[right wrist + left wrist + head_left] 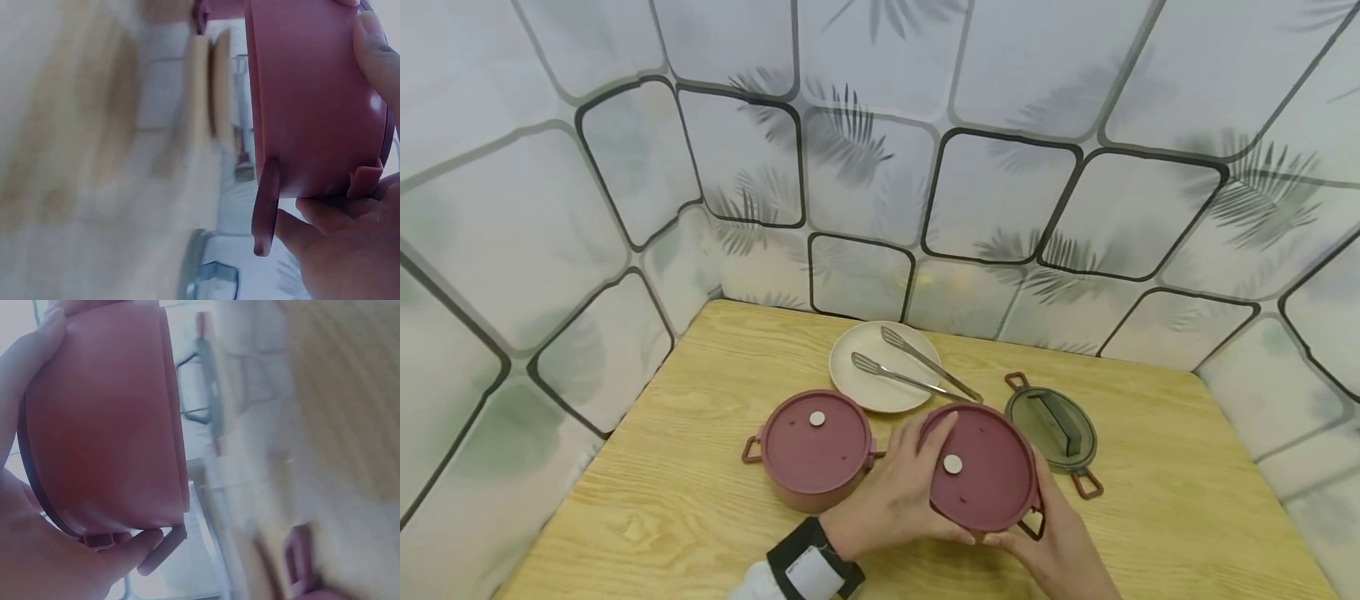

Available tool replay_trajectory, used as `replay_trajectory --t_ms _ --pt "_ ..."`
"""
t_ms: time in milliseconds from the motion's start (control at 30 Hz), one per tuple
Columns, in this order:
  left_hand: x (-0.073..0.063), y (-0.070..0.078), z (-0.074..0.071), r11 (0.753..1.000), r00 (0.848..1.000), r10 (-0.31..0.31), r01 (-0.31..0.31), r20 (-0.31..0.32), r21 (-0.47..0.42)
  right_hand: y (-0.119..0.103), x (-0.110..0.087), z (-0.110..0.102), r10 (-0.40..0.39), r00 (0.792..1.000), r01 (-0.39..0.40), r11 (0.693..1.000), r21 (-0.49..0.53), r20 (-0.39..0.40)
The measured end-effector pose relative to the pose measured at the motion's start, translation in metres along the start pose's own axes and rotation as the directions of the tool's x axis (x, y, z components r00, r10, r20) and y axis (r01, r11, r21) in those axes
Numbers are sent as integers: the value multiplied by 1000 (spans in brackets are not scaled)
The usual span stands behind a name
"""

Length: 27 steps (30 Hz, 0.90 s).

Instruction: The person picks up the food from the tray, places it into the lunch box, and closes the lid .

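Note:
Both hands hold one round maroon pot (985,492) between them, over the front of the table. Its flat top faces the head camera and has a white round spot. My left hand (898,492) grips the left side, fingers spread along the wall and one over the top edge. My right hand (1060,542) wraps round the right side, beside a loop handle (1035,521). In the right wrist view, the thumb lies along the wall of the pot (319,94) and the fingers press from the opposite side. A second, similar maroon pot (816,450) stands just left.
A cream plate (857,387) lies behind the pots, with two slotted tongs-like metal utensils (917,379) across it. To the right lies an oval glass lid (1037,425) with a dark handle and red side loops. Patterned cloth walls (865,167) surround the wooden table (692,467).

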<state>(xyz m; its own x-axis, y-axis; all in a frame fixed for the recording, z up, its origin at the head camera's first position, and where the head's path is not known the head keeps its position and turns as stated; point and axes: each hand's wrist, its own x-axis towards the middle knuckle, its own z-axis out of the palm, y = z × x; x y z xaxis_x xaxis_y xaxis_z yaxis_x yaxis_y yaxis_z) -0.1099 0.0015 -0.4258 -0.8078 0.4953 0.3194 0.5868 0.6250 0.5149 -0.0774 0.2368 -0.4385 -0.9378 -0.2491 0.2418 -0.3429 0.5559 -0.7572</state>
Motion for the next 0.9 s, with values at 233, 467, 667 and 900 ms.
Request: replay_trajectory --t_ms 233,467,667,900 --pt "-2 4 -25 1000 999 -11 11 -30 -7 -16 11 0 -40 999 41 999 19 -9" --pt "-10 -4 -44 996 995 -90 89 -43 -20 -29 27 10 -80 997 79 996 42 19" --pt "-22 -17 -57 994 988 -106 106 -110 -13 -36 42 27 -151 988 150 988 43 26" --pt "-37 -31 -69 992 973 -123 128 -194 17 -46 61 46 -182 977 167 977 133 109"
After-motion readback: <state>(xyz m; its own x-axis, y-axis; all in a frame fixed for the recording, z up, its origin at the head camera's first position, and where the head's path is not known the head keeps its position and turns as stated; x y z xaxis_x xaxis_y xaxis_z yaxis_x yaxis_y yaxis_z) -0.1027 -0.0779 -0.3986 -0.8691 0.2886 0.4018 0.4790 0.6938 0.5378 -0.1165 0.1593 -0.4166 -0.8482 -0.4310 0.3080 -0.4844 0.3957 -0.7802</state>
